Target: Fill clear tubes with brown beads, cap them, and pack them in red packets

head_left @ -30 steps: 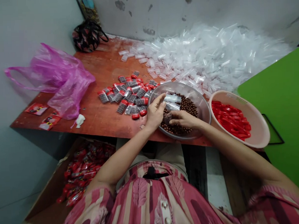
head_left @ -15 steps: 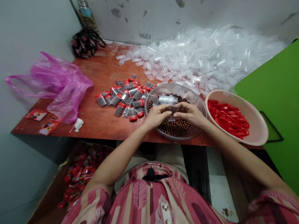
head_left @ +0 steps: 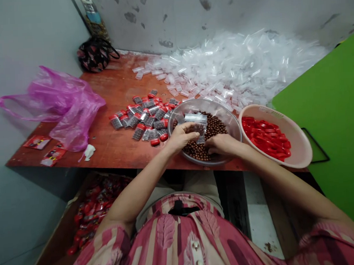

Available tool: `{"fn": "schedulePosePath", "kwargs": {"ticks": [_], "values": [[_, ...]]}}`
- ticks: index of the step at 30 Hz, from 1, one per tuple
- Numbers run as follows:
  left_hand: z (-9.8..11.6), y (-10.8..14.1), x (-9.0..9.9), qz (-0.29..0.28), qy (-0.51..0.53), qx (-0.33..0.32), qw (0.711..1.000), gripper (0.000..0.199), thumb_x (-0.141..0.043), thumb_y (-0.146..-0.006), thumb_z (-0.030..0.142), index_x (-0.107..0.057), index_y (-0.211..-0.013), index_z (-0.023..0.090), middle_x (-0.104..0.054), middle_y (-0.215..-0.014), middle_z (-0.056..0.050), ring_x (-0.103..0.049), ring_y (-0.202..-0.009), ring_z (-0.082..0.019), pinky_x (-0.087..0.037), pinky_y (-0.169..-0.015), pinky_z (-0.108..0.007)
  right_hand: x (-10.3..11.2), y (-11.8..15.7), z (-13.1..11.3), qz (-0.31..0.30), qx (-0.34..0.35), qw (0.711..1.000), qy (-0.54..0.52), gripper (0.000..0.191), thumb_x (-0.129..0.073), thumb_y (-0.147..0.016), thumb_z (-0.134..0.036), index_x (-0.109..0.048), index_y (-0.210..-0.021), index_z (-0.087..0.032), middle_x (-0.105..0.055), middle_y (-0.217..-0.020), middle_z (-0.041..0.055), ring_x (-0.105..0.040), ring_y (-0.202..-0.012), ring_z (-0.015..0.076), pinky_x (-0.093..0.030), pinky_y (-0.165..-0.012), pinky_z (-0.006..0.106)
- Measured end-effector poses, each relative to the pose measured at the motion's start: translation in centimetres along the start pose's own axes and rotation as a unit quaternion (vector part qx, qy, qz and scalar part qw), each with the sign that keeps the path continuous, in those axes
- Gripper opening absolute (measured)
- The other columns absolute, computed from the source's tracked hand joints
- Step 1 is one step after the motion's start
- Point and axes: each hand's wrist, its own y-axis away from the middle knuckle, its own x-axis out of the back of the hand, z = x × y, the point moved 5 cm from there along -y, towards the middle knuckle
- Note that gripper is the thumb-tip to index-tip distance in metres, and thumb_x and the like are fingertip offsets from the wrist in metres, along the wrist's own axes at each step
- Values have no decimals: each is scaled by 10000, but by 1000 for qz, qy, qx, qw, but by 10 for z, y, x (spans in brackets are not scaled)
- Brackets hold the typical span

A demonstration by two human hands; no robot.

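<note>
My left hand (head_left: 182, 137) is closed on a small clear plastic container (head_left: 200, 130), pinched between thumb and fingers above a clear bowl (head_left: 237, 124). Dark round shapes show inside the container. Small brown balls (head_left: 216, 125) fill much of the bowl. My right hand (head_left: 223, 145) reaches over the bowl's near right side, its fingers curled down among the balls and the tips partly hidden. An empty clear container (head_left: 195, 118) lies in the bowl just beyond my left fingers.
Filled containers with red caps (head_left: 148, 114) lie left of the bowl. A pink basin (head_left: 301, 148) of red caps (head_left: 267, 138) stands at right. Clear containers (head_left: 250, 63) are heaped behind. A purple bag (head_left: 67, 102) lies at left; below is a box of red packages (head_left: 92, 210).
My right hand has let go of the small container and moved down into the brown balls. My left hand keeps hold of the container. The whole view has shifted slightly.
</note>
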Motion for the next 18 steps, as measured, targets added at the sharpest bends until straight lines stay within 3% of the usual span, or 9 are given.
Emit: {"fn": "schedulePosePath", "kwargs": {"ticks": [3,6,9,11,15,18], "values": [[1,1,0,5,-22,-11,1000,335,-780,-595,250,-698,-900,138,-721,-883,-43,-644,-763,-150,-520,-709,-277,-27,-12,5,-90,5,994,65,210,-742,-507,-45,-627,-512,-220,-601,-486,-6,-540,-498,146,-479,-627,309],[3,1,-1,-1,-46,-36,998,294,-766,-616,254,-693,-875,134,-713,-854,-36,-641,-771,-150,-509,-747,-287,-29,-14,9,-109,19,990,83,158,-700,-581,-82,-646,-536,-223,-604,-487,-7,-520,-483,130,-483,-627,300],[3,0,-2,-14,-67,-65,996,265,-730,-643,219,-695,-893,137,-716,-897,-45,-653,-846,-171,-496,-838,-322,-4,-8,10,-36,2,999,34,63,-706,-634,-161,-707,-635,-223,-668,-571,10,-576,-542,162,-505,-665,340],[4,0,-3,-23,-87,-77,993,269,-701,-658,188,-701,-923,142,-720,-937,-52,-658,-892,-185,-488,-879,-339,18,-1,4,46,-12,999,-4,87,-685,-718,-255,-742,-776,-225,-725,-722,30,-638,-669,207,-516,-735,387],[6,0,-6,-39,-151,-97,983,292,-651,-679,139,-725,-962,158,-731,-990,-47,-659,-965,-202,-462,-946,-346,50,11,-26,221,-9,966,-132,196,-655,-804,-368,-740,-929,-243,-746,-915,25,-675,-875,230,-516,-857,398],[8,2,-8,-42,-170,-102,979,306,-631,-696,124,-735,-981,160,-738,-997,-47,-660,-989,-208,-455,-963,-342,48,7,-51,235,14,953,-189,180,-687,-789,-362,-748,-915,-250,-750,-923,17,-682,-895,225,-524,-875,380]]}}
